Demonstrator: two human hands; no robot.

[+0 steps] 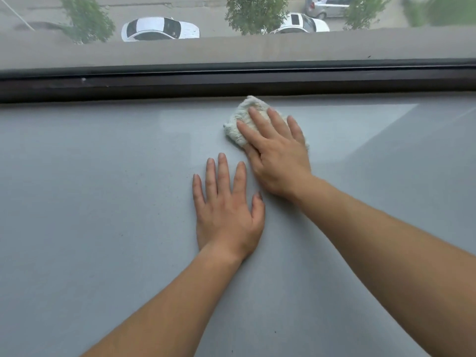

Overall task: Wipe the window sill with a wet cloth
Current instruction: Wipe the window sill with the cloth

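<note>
**On the grey sill, one palm on the cloth**

Across the whole lower part of the head view runs a wide, pale blue-grey window sill (103, 215), matt and faintly speckled, with a lighter sheen toward 2 o'clock. Along its far edge lies a dark window frame (154, 82); beyond the glass are a concrete ledge, a road, trees and parked cars (159, 29) far below.

Both forearms are cut off by the bottom and right edges. Whether the cloth is wet cannot be made out, and its near half is hidden under the hand.

A small off-white cloth (244, 117) sits bunched at 12 o'clock from centre, touching the frame, its long axis running from 11 toward 5 o'clock. The right hand (278, 161) lies flat on it, fingers spread, pressing rather than gripping. The left hand (226, 212) rests palm-down on the bare sill just beside it at 7 o'clock, open and holding nothing.
</note>
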